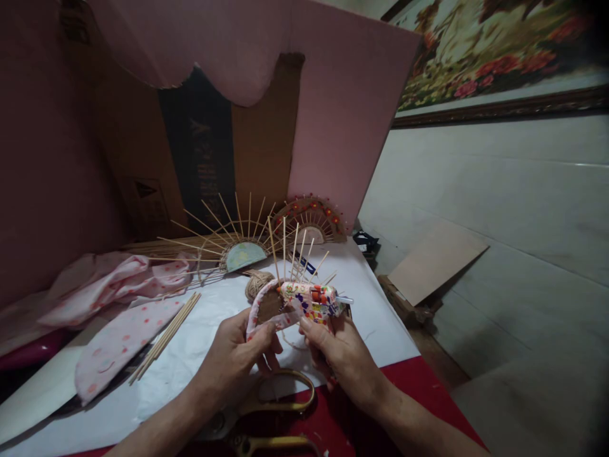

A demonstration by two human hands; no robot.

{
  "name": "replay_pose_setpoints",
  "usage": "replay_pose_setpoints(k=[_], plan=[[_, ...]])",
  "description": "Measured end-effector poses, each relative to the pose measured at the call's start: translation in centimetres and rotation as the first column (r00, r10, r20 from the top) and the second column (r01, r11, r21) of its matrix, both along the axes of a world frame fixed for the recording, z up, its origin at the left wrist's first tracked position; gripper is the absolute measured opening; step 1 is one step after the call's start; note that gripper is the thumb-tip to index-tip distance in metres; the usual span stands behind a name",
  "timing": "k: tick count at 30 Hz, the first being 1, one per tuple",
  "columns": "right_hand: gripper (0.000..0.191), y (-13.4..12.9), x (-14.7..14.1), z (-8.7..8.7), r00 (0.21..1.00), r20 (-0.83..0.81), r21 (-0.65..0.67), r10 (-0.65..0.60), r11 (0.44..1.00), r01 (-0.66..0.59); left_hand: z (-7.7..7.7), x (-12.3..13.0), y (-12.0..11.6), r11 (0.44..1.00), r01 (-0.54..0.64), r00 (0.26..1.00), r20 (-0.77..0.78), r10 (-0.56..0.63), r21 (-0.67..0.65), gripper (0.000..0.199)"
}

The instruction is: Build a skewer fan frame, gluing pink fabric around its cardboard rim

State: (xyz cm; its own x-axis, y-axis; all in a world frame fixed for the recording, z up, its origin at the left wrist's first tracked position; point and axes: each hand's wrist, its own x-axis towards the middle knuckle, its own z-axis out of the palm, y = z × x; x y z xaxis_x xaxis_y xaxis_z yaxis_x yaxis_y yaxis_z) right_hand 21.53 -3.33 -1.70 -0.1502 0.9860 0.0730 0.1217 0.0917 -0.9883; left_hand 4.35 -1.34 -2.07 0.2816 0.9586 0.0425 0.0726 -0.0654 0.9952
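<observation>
My left hand (247, 343) grips a half-round cardboard piece (270, 307) edged with pink dotted fabric. Across its lower edge runs a pale translucent strip (285, 319). My right hand (340, 349) pinches the strip's right end between thumb and fingers. Just behind the right hand stands a floral-patterned container (314, 298) with a pen (345, 299) and thin sticks (295, 247) around it; my hand hides part of it. Below both hands lie large scissors with gold-coloured handles (285, 406), their blades partly hidden by my left arm.
A ball of twine (259, 285) sits behind the left hand. Further back are a stick fan with a pale green half-disc (246, 256) and a decorated brown fan (309, 216). Bamboo sticks (166, 336) and dotted fabric (124, 343) lie left. A cardboard box (266, 146) rises behind.
</observation>
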Motion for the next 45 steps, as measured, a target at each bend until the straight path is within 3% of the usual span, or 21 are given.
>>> replay_pose_setpoints(k=[12,27,34,40,45], plan=[[0.034,-0.57,-0.47,0.65,0.997,-0.028,0.012,0.075,0.997,-0.074,0.1,0.2,-0.02,1.0,0.011,1.0,0.014,-0.011,0.001,0.026],[0.035,-0.1,-0.07,0.48,0.999,0.047,0.04,-0.021,0.999,0.019,0.19,0.16,0.06,0.999,0.008,0.999,0.041,-0.006,-0.048,0.027],[0.032,-0.27,-0.2,0.58,0.999,0.008,0.019,0.043,0.999,-0.043,0.4,0.3,-0.07,0.997,0.011,0.999,0.051,-0.007,-0.073,0.025],[0.04,-0.19,-0.08,0.71,0.999,0.045,0.006,0.014,1.0,-0.014,0.28,0.08,0.06,0.99,0.038,0.992,0.127,-0.021,-0.133,0.022],[0.04,-0.13,0.02,0.72,0.997,0.076,0.025,0.003,1.0,-0.005,0.21,0.09,0.04,0.992,0.023,0.995,0.102,-0.01,-0.126,0.02]])
